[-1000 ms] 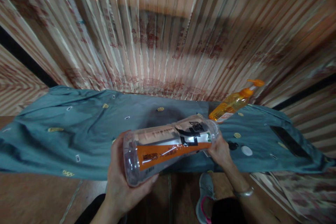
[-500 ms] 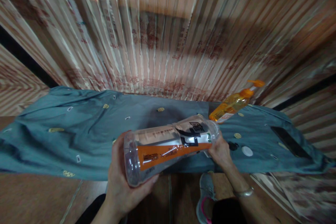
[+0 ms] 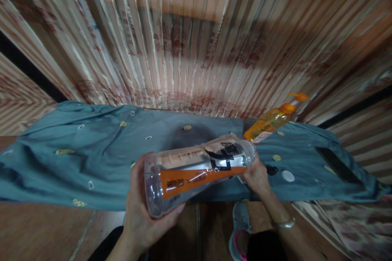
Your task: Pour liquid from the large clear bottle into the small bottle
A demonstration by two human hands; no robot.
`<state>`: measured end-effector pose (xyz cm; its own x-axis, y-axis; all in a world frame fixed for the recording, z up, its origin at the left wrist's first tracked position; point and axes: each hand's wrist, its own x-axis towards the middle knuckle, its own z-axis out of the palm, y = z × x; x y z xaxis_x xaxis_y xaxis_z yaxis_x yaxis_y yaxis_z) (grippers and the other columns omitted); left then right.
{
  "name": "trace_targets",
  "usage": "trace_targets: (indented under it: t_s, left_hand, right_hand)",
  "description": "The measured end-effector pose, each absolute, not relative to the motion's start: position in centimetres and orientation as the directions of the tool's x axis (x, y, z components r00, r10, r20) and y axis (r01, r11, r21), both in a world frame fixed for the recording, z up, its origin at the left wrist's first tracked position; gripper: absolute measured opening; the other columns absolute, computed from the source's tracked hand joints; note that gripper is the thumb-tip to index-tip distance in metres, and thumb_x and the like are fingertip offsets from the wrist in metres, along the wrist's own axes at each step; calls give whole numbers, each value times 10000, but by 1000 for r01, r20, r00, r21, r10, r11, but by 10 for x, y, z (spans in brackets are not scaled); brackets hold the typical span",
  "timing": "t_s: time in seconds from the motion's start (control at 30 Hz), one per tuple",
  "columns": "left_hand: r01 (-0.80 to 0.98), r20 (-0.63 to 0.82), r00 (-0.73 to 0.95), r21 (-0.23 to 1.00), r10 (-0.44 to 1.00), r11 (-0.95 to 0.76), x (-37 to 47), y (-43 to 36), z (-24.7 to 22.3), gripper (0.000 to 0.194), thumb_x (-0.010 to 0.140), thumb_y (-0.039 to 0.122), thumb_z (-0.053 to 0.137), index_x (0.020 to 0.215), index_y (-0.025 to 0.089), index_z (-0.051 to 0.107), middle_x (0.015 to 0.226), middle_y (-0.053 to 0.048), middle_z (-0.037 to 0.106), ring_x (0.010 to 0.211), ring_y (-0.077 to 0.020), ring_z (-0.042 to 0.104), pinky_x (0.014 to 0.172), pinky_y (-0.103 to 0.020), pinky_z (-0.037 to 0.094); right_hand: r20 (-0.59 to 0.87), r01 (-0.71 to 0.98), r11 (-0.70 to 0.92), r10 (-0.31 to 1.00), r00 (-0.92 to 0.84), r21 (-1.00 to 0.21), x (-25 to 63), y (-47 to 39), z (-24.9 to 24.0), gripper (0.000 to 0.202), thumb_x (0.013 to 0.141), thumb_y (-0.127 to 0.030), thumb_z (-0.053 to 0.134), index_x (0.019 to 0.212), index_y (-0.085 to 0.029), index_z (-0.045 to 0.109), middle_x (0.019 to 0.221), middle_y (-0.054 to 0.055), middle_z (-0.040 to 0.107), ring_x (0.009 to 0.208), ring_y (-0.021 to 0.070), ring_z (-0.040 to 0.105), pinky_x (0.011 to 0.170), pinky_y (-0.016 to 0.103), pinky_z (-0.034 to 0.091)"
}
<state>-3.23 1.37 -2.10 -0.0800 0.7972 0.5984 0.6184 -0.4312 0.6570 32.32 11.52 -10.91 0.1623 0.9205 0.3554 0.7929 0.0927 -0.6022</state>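
Observation:
A large clear plastic bottle (image 3: 199, 171) with an orange band and black lettering lies nearly sideways in the air, its right end a little higher in the picture. My left hand (image 3: 143, 204) wraps round its wide left end, thumb underneath. At the narrower right end, my right hand (image 3: 255, 173) is closed on the bottle; its fingertips are partly hidden behind it. No contents can be made out inside. Just beyond my right hand, a pump bottle of yellow-orange liquid (image 3: 269, 122) stands on the cloth-covered surface.
A blue-green patterned cloth (image 3: 101, 151) covers the low surface. Right of my right hand lie a white round disc (image 3: 288, 176), a small black item (image 3: 272, 170) and a dark phone-like slab (image 3: 337, 165). A pleated curtain (image 3: 190, 49) hangs behind.
The bottle's printed lettering has shifted very slightly. Both hands keep their hold, and everything else stays in place.

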Motion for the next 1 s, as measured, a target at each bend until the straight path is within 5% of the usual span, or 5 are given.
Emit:
trace_targets:
  t_s: [0.6, 0.8, 1.0]
  left_hand:
    - [596, 605, -210, 702, 768, -390, -22, 13, -20, 904, 804, 471, 818, 1585, 253, 418, 1308, -141, 684, 1083, -356, 778, 858, -506, 690]
    - [628, 588, -79, 657, 805, -418, -32, 12, -19, 1013, 768, 359, 873, 1619, 235, 338, 1319, -151, 687, 1090, -354, 784, 878, -480, 689]
    - [611, 620, -131, 665, 774, -429, -25, 15, -14, 862, 840, 465, 809, 1568, 238, 407, 1279, -126, 703, 1050, -327, 799, 842, -454, 701]
  right_hand:
    - [351, 800, 79, 921, 170, -595, 322, 116, -110, 539, 772, -462, 605, 1251, -217, 620, 1107, 120, 802, 1019, 336, 787, 894, 473, 643]
    - [363, 804, 93, 918, 160, -588, 325, 117, -114, 542, 784, -462, 611, 1277, -239, 612, 1132, 100, 804, 1028, 324, 786, 876, 448, 641]
    - [324, 791, 64, 930, 174, -608, 324, 116, -112, 615, 788, -512, 606, 1321, -205, 601, 1182, 139, 799, 1082, 349, 781, 920, 480, 636]
